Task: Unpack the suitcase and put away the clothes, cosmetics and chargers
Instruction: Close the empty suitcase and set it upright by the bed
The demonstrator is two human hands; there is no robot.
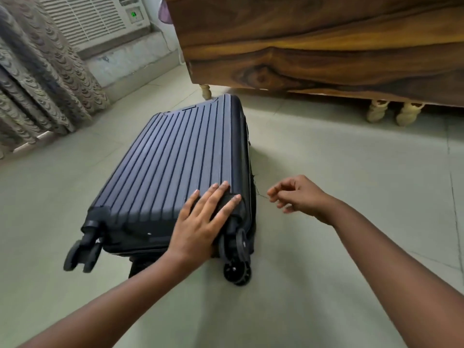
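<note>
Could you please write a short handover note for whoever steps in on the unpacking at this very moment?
Left hand: flat, fingers straight, pressing on the near right corner of the suitcase.
Right hand: in the air just right of the suitcase, fingers loosely curled, holding nothing that shows.
Suitcase: lying flat and closed on the floor, wheels toward the person, beside the wooden bed.
Done: suitcase laid down only.
Left: open it, then take out and put away the clothes, cosmetics and chargers; none are in view yet.

Pale tiled floor [326,172], wooden bed frame [326,46], patterned curtain [37,84], window air conditioner [88,16].
</note>
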